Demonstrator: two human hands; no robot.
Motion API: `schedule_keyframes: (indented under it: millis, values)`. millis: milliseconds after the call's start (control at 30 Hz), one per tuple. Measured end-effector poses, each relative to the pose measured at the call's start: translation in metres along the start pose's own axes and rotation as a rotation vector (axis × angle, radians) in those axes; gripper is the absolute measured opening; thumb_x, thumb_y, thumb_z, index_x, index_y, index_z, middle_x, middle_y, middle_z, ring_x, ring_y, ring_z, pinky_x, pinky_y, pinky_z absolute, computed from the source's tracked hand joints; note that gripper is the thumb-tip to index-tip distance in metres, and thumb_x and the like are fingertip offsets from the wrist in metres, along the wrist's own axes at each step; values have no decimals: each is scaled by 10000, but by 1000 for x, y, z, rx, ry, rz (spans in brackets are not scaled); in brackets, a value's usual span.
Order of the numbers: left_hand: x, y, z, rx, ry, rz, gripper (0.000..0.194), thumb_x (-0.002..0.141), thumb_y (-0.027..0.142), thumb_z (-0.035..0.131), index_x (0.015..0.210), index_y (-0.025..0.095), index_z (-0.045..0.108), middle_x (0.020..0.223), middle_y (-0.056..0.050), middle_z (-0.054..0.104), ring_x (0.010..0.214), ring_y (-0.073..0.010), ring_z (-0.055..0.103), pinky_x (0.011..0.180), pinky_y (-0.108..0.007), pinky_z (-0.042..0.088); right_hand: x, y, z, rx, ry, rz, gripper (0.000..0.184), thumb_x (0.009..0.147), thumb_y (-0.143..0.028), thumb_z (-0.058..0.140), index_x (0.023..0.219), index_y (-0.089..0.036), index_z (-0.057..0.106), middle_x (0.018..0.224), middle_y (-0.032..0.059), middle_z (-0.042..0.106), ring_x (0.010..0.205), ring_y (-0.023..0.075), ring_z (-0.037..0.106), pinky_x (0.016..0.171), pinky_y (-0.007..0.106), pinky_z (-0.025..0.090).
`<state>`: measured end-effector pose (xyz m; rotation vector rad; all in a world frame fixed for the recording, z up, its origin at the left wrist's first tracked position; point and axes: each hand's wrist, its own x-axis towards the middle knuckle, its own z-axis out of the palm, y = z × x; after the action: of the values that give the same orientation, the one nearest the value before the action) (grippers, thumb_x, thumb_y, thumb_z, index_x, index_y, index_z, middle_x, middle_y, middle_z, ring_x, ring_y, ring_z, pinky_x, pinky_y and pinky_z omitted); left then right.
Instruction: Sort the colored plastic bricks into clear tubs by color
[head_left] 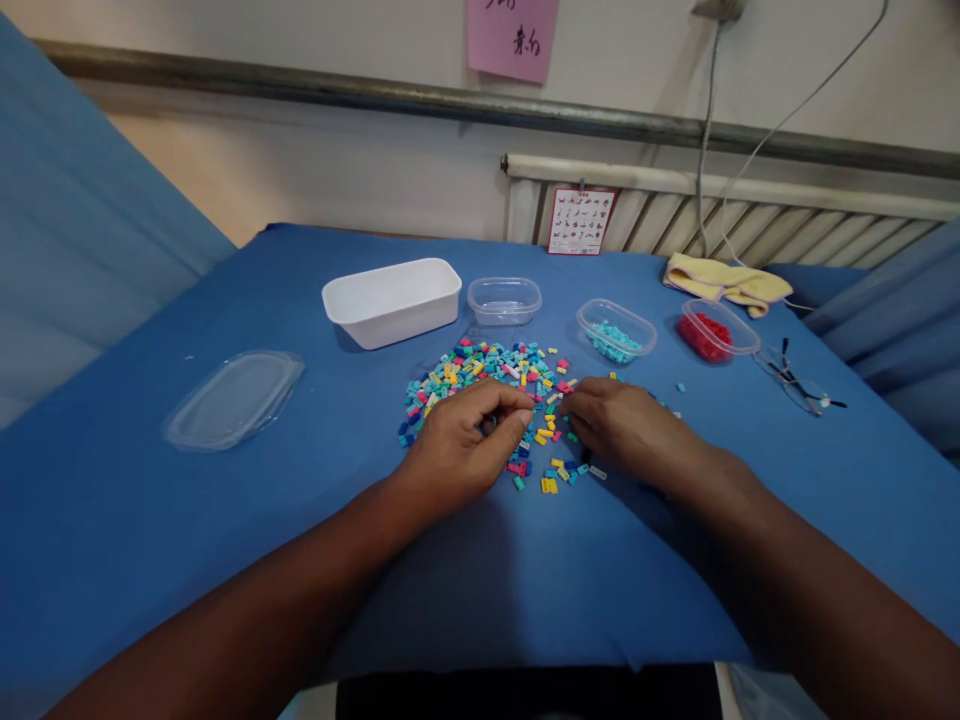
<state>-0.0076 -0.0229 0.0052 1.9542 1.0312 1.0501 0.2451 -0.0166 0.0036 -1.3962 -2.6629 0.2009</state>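
A pile of small coloured building bricks [487, 362] lies on the blue cloth, in turquoise, yellow, pink, blue and white. My left hand [461, 440] rests at the near side of the pile, thumb and forefinger pinched together; whatever lies between the tips is too small to make out. Opposite it, my right hand [637, 430] reaches down to the pile's right edge with its fingers drawn together, and their tips are partly hidden. Between and below the hands are several loose bricks, among them a yellow brick [550, 486].
Behind the pile stand a white tub [394, 322] and a clear container [505, 312]. Further right, one clear container holds turquoise bricks [613, 342], another red bricks [705, 337]. Eyeglasses [799, 385] and a yellow cloth [727, 283] lie at the right, clear lids [234, 400] at the left.
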Motion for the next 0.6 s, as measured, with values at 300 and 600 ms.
schedule_keyframes:
  millis: [300, 600]
  values:
    - [2, 3, -3, -13, 12, 20, 103, 1008, 247, 672, 983, 194, 757, 862, -8, 729, 726, -123, 624, 677, -260, 491, -7, 21, -3, 448, 298, 138, 167, 953, -238, 670, 1064, -203, 791, 881, 38, 761, 752, 176, 679, 687, 291, 513]
    - [0, 1, -3, -24, -1, 26, 108, 1012, 245, 671, 983, 192, 761, 860, -6, 713, 734, -121, 623, 682, -265, 485, -2, 49, -8, 762, 597, 479, 286, 875, -429, 803, 1041, -197, 818, 828, 32, 770, 657, 159, 665, 624, 298, 556]
